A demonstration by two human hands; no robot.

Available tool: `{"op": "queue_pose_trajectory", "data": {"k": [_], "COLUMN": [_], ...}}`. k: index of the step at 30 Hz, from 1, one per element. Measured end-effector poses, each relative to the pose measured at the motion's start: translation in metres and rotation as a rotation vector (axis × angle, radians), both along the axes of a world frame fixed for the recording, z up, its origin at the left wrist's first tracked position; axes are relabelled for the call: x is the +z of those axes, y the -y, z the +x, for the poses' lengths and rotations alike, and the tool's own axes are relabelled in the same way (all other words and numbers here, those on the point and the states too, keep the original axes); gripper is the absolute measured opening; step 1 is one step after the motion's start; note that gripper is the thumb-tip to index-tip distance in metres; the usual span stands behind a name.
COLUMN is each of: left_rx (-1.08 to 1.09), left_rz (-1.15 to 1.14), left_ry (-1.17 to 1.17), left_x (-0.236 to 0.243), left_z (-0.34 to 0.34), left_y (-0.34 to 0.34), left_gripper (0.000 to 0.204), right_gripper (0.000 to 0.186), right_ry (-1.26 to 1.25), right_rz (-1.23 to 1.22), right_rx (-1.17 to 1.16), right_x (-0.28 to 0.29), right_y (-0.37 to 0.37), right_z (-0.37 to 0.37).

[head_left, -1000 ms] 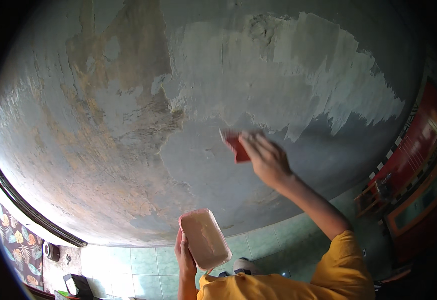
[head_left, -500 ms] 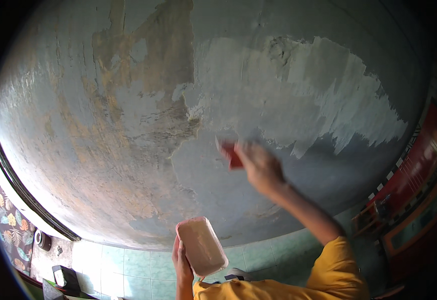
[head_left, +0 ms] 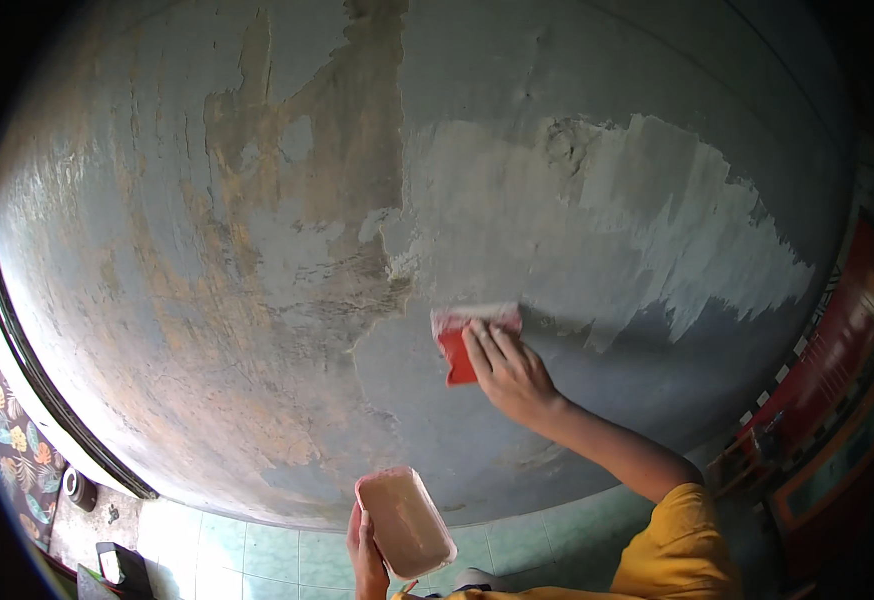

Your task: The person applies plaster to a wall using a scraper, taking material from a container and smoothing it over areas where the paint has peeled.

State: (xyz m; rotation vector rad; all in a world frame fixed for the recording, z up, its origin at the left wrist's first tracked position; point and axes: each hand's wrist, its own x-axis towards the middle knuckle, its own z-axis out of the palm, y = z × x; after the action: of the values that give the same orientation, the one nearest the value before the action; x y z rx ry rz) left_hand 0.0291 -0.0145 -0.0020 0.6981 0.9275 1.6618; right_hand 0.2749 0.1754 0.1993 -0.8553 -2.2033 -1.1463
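My right hand [head_left: 513, 376] grips a red putty scraper [head_left: 460, 357] with its fingers spread over the back. The scraper's wide edge, smeared with pale filler, lies against the grey wall [head_left: 437, 210]. Low in front of me, my left hand [head_left: 366, 552] holds a shallow rectangular tub [head_left: 407, 530] by its left side. Its rim is pinkish, and pale beige paste coats the inside. Up and right of the scraper spreads a lighter patch of filler [head_left: 697, 230] with a ragged edge. Left of it, the wall shows worn brown and peeling paint [head_left: 307, 170].
Green floor tiles [head_left: 272, 560] run along the wall's foot. At the lower left are a leaf-patterned cloth [head_left: 19, 440], a dark round pot [head_left: 79, 490] and a dark box [head_left: 125, 568]. Red and wooden furniture [head_left: 837, 350] stands at the right.
The scraper has turned flatter to the wall, and its wide edge now shows clearly where it was blurred. The whole view has shifted, so wall and tub appear lower.
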Motion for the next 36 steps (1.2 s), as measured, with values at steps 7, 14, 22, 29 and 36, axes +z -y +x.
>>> {"op": "queue_pose_trajectory", "data": {"k": [7, 14, 22, 29, 36], "left_rx": [-0.029, -0.002, -0.017, 0.038, 0.049], "left_rz": [0.036, 0.063, 0.034, 0.075, 0.027], "left_ry": [-0.006, -0.029, -0.043, -0.004, 0.038], "left_x": [0.003, -0.002, 0.003, 0.005, 0.002], "left_z": [0.003, 0.006, -0.001, 0.004, -0.008], "left_y": [-0.005, -0.011, -0.005, 0.0, 0.018], "left_gripper": [0.06, 0.062, 0.063, 0.061, 0.064], "right_gripper": [0.042, 0.042, 0.041, 0.058, 0.048], "right_ry": [-0.233, 0.045, 0.021, 0.088, 0.132], "right_rz": [0.258, 0.375, 0.307, 0.34, 0.049], "right_rx": [0.099, -0.022, 0.075, -0.107, 0.095], "right_x": [0.226, 0.134, 0.192, 0.083, 0.033], "right_y": [-0.003, -0.047, -0.017, -0.042, -0.005], "right_z": [0.003, -0.015, -0.031, -0.071, -0.058]}}
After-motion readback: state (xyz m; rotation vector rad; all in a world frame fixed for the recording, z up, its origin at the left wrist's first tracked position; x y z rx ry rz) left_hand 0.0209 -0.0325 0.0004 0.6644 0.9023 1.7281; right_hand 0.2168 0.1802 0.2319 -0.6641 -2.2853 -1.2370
